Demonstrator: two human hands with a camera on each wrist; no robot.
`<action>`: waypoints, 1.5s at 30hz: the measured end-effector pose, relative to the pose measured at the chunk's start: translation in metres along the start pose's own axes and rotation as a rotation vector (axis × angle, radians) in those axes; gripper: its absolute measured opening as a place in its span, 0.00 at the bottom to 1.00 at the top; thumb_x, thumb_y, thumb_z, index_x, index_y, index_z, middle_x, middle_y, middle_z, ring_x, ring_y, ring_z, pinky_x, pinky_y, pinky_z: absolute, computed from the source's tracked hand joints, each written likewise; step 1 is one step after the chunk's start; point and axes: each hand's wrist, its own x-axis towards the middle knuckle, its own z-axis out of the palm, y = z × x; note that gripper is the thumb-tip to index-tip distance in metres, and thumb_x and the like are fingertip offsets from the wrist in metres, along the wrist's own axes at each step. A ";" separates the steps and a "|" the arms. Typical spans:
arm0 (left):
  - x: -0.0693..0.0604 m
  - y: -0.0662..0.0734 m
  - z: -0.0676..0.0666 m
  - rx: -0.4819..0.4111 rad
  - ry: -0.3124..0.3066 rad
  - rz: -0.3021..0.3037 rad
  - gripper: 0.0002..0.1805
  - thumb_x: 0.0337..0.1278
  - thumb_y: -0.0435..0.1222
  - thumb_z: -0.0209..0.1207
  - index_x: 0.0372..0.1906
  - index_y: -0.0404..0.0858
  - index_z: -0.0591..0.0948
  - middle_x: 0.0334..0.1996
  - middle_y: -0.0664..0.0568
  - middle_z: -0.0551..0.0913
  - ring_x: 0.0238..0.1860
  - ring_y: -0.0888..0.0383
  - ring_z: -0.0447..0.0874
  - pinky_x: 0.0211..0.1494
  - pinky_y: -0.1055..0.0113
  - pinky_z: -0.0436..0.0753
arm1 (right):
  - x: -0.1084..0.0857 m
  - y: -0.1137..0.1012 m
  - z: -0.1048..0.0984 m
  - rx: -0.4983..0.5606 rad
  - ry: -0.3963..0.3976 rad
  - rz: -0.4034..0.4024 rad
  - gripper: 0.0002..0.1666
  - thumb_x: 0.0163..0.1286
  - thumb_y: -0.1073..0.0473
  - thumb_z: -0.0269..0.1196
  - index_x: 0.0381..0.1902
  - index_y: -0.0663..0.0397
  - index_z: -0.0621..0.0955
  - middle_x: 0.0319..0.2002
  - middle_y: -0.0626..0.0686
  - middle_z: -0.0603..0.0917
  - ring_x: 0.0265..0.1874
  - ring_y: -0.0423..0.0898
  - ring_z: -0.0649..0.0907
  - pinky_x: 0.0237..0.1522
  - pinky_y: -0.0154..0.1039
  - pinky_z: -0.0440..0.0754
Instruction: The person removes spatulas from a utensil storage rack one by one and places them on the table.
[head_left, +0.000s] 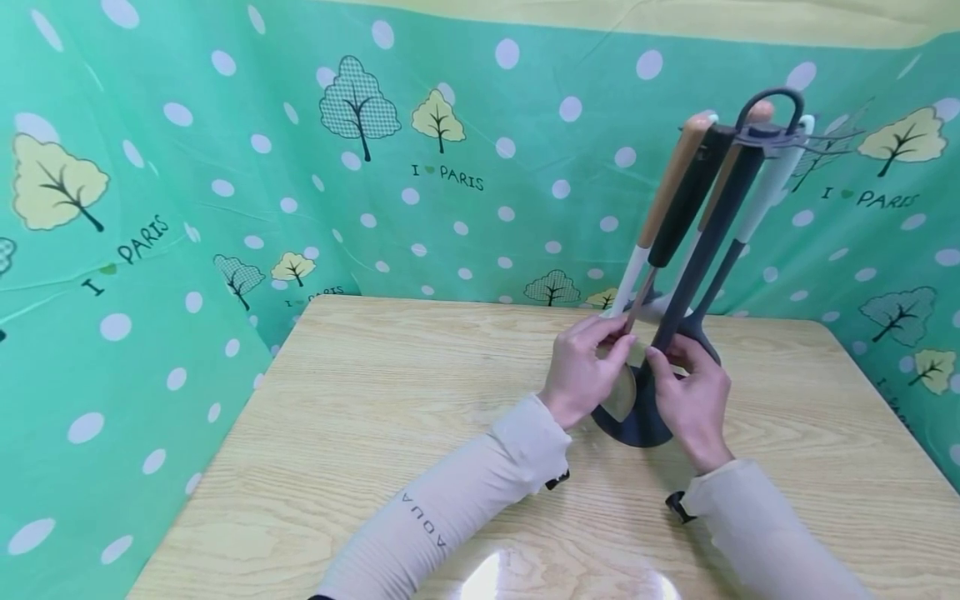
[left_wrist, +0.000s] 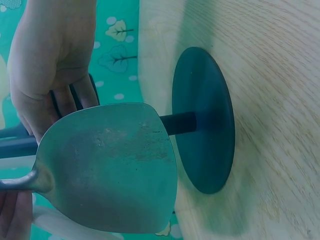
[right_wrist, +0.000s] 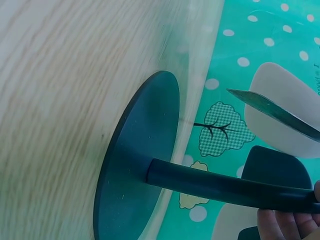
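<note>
While the right hand (head_left: 693, 396) grips the dark pole (head_left: 703, 258), the left hand (head_left: 585, 367), nearer of the 2, pinches the metal spatula (left_wrist: 107, 165) by its shaft (left_wrist: 15, 184). The spatula lies just left of the pole, blade down above the base (left_wrist: 212, 140), its long axis roughly along the pole's.
</note>
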 end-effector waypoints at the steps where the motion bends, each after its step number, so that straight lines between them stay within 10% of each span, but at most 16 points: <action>1: 0.000 0.000 -0.001 0.002 -0.001 0.000 0.08 0.57 0.28 0.62 0.42 0.31 0.84 0.33 0.48 0.84 0.33 0.65 0.82 0.40 0.84 0.77 | 0.000 0.000 0.000 -0.002 -0.002 0.003 0.14 0.68 0.53 0.61 0.45 0.56 0.82 0.38 0.53 0.83 0.42 0.48 0.83 0.35 0.18 0.73; 45: -0.003 -0.001 -0.016 0.034 0.038 0.042 0.07 0.55 0.27 0.64 0.39 0.30 0.84 0.33 0.46 0.85 0.34 0.64 0.84 0.43 0.83 0.77 | -0.012 -0.011 0.017 0.094 0.084 -0.029 0.11 0.64 0.58 0.66 0.39 0.61 0.83 0.35 0.54 0.85 0.33 0.30 0.79 0.42 0.25 0.79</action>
